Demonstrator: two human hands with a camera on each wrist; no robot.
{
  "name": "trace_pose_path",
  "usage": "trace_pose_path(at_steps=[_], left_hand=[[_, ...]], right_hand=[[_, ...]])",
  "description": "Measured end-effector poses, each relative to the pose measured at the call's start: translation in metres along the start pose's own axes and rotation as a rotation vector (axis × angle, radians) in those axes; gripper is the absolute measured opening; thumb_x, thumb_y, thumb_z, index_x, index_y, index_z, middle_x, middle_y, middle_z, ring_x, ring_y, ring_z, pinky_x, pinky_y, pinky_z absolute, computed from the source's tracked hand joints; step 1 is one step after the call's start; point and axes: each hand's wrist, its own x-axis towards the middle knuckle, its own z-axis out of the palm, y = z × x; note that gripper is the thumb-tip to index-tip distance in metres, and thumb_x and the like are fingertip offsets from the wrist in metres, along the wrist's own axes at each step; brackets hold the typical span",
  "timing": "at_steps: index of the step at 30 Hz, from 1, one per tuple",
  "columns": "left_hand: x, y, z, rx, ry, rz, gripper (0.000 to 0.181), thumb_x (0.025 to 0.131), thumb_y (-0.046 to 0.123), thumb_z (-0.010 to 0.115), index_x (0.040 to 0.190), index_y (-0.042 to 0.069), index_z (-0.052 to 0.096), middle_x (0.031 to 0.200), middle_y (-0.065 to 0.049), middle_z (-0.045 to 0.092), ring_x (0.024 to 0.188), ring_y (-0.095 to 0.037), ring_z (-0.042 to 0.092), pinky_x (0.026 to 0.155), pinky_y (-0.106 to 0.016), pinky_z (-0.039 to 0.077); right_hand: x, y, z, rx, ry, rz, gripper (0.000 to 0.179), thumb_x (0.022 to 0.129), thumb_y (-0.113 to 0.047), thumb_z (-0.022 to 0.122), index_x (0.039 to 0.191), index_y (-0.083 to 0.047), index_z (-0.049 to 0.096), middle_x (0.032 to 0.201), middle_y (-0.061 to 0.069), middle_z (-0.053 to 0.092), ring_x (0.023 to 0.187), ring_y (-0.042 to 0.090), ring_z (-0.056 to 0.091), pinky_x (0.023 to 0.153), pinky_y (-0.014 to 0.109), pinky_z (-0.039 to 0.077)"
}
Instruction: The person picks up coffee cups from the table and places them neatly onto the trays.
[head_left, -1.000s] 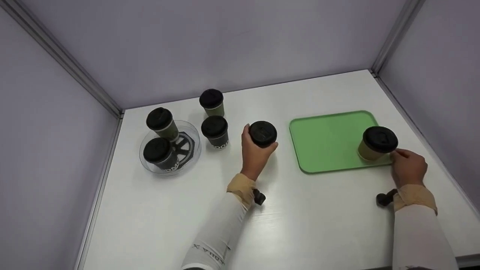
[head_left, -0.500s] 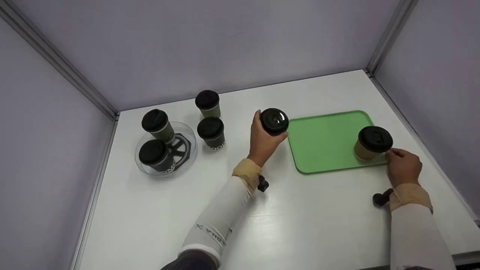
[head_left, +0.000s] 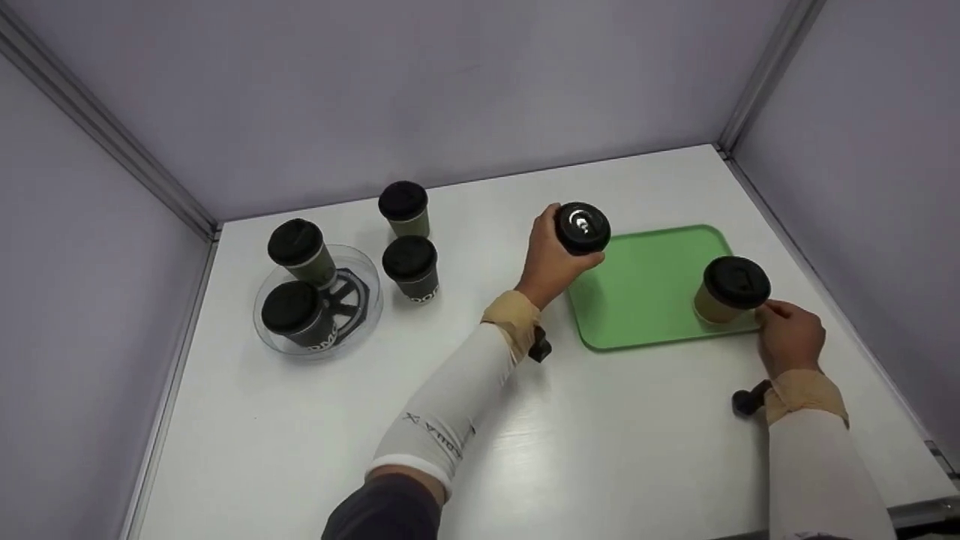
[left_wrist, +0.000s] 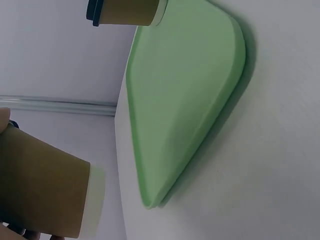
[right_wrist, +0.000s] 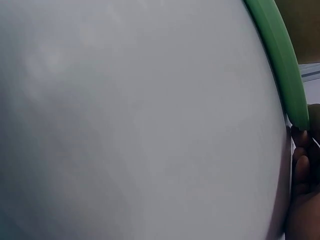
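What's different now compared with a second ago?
The left-hand grip carried its lidded cup rightward and farther from the person, from left of the green tray to around its far left corner. Nothing was released or newly grasped. The right-hand grip stays at the near right corner; the tray, the cup on it and the four leftward cups stayed put.

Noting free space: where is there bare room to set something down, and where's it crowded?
Bare: the middle of the tray, left of its cup; the table before the tray, between the forearms, and before the dish. Crowded: the tray's left end, by the held cup; the dish, bearing two cups, two more close on its right.
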Motion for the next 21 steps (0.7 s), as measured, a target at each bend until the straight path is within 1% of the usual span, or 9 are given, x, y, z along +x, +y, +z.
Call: trace_pose_path(at_steps=[5,11,16,21], left_hand=[[0.009,0.005,0.016,0.008,-0.075,0.003,0.097,0.071,0.032,0.087,0.146,0.006,0.031,0.137,-0.007,0.040,0.124,-0.011,0.039,0.104,-0.024,0.032],[0.019,0.012,0.031,0.030,-0.152,0.021,0.098,0.075,0.035,0.084,0.151,0.014,0.026,0.141,-0.007,0.038,0.126,-0.012,0.038,0.103,-0.025,0.034],[0.027,0.015,0.044,0.014,-0.177,0.008,0.099,0.074,0.035,0.086,0.152,0.018,0.027,0.142,-0.006,0.039,0.128,-0.012,0.039,0.103,-0.028,0.035],[0.036,0.018,0.060,-0.012,-0.209,-0.009,0.100,0.072,0.034,0.087,0.152,0.019,0.028,0.142,-0.004,0.041,0.128,-0.012,0.039,0.103,-0.028,0.035]], right_hand=[[-0.001,0.002,0.001,0.014,0.008,0.016,0.049,0.101,-0.037,0.048,0.130,-0.002,0.061,0.127,0.019,0.060,0.122,0.034,0.050,0.101,0.046,0.038],[-0.002,0.004,0.002,0.011,0.026,-0.004,0.047,0.101,-0.036,0.047,0.129,-0.002,0.063,0.124,0.020,0.062,0.118,0.035,0.053,0.099,0.047,0.040],[-0.002,0.000,0.003,0.009,0.037,-0.023,0.043,0.101,-0.033,0.048,0.128,-0.002,0.064,0.122,0.020,0.063,0.117,0.036,0.054,0.099,0.047,0.040],[-0.002,-0.002,0.003,0.009,0.050,-0.024,0.044,0.101,-0.035,0.048,0.127,-0.003,0.064,0.122,0.019,0.063,0.117,0.035,0.054,0.099,0.047,0.040]])
